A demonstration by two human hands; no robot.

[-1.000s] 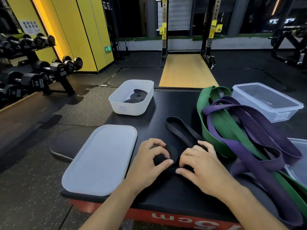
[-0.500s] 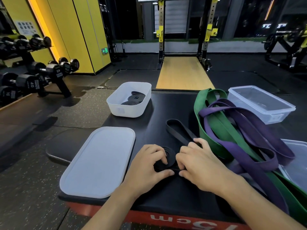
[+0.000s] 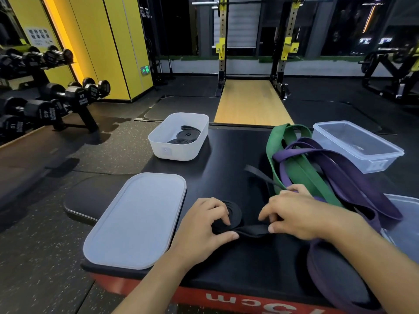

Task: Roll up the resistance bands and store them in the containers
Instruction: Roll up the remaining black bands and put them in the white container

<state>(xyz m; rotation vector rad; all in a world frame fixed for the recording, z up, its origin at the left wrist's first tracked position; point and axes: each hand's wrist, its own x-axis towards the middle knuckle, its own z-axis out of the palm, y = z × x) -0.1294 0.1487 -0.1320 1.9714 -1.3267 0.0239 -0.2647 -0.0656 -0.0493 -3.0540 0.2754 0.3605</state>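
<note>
So the right hand is being drawn away from the left hand, farther out from the lid. A gap is being opened where both were bunched together half a second back. A short flat stretch of the black band is being pulled out sideways and pinched at the right hand's thumb and fingers. More of the coil is being uncovered, while it's gripped by the left hand just beside the lid. The band's loose loop is being dragged away from the lid, toward the green band, and is looking narrower and blurred now.
</note>
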